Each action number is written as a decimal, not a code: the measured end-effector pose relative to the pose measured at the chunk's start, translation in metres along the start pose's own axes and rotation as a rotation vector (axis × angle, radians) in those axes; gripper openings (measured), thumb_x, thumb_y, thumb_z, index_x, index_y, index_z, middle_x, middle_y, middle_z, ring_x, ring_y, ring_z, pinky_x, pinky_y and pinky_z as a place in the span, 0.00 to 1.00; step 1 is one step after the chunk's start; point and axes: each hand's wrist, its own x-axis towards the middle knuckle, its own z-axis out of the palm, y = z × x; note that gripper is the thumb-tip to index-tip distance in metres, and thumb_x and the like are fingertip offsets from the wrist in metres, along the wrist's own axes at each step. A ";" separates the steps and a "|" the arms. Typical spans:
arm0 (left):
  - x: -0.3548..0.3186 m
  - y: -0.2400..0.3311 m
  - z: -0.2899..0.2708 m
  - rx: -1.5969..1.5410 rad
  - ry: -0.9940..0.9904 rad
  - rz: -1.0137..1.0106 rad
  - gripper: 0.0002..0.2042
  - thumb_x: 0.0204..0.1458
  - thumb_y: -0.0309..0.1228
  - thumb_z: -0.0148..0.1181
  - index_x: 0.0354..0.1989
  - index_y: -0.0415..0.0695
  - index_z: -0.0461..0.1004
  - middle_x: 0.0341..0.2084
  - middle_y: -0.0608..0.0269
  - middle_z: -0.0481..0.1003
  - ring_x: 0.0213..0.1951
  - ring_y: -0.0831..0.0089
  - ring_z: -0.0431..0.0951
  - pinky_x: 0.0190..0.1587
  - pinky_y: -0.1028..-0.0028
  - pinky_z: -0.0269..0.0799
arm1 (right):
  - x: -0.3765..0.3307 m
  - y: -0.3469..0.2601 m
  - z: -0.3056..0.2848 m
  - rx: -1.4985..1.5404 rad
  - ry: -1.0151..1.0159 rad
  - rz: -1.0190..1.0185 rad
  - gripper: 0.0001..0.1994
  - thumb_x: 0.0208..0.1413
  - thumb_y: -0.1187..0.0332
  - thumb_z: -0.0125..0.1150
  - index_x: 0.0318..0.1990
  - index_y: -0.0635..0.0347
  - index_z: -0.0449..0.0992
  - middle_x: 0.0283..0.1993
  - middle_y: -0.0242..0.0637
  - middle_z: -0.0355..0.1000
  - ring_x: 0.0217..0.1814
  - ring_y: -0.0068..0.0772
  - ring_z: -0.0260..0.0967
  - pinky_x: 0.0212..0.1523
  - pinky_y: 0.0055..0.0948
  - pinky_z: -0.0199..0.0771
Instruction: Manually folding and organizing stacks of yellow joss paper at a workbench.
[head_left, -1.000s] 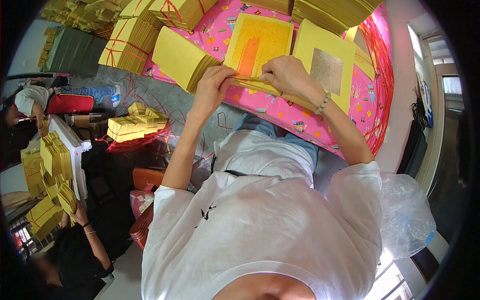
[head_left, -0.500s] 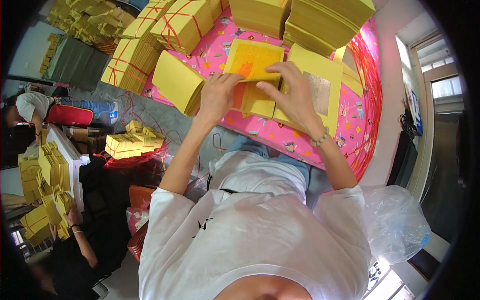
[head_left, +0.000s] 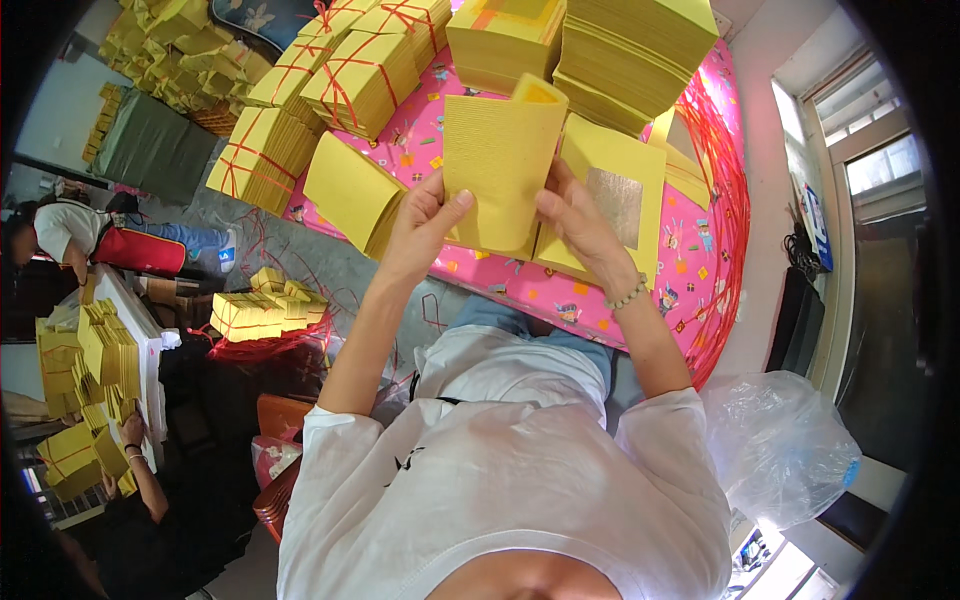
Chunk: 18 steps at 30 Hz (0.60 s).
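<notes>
Head view, both hands point(head_left: 425, 222) point(head_left: 572, 215) gripping yellow paper stack point(head_left: 500, 165), tied bundles point(head_left: 365, 75) beyond

Bright daylight from window point(head_left: 860, 160) at right; sharp centre, fisheye-bent dark rim.

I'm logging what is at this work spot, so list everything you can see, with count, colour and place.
held paper stack: one, yellow, raised upright between both hands over the table
foil-centred sheet: one, yellow with a dull metallic square, flat on the table behind the right hand
loose paper stack: one, yellow, on the table left of the left hand
tied paper bundles: several, yellow with red string, far left part of the table
tall paper stacks: at least two, yellow, far side of the table
tablecloth: one, pink with small prints, covering the table
plastic bag: one, clear, lower right
left hand: grips the held stack's left edge
right hand: grips its right edge; beaded bracelet on the wrist
</notes>
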 end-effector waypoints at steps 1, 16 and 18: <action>0.000 -0.001 0.001 -0.032 -0.028 -0.038 0.18 0.59 0.25 0.49 0.58 0.36 0.64 0.48 0.64 0.73 0.48 0.80 0.72 0.51 0.78 0.66 | -0.001 0.000 0.002 0.070 -0.097 -0.026 0.39 0.50 0.62 0.67 0.65 0.65 0.50 0.65 0.44 0.55 0.66 0.35 0.54 0.65 0.32 0.54; 0.001 -0.008 0.034 0.218 0.079 0.259 0.26 0.51 0.23 0.59 0.57 0.36 0.57 0.51 0.54 0.66 0.54 0.67 0.66 0.56 0.70 0.62 | -0.025 -0.012 0.014 -0.231 0.159 -0.099 0.24 0.50 0.69 0.67 0.53 0.66 0.67 0.48 0.38 0.73 0.47 0.25 0.71 0.48 0.27 0.72; 0.001 -0.011 0.037 0.190 0.069 0.225 0.24 0.53 0.23 0.56 0.58 0.36 0.56 0.51 0.55 0.66 0.54 0.69 0.66 0.57 0.71 0.61 | -0.025 -0.012 0.017 -0.225 0.188 -0.152 0.22 0.51 0.69 0.66 0.52 0.66 0.67 0.47 0.38 0.73 0.47 0.25 0.71 0.47 0.27 0.72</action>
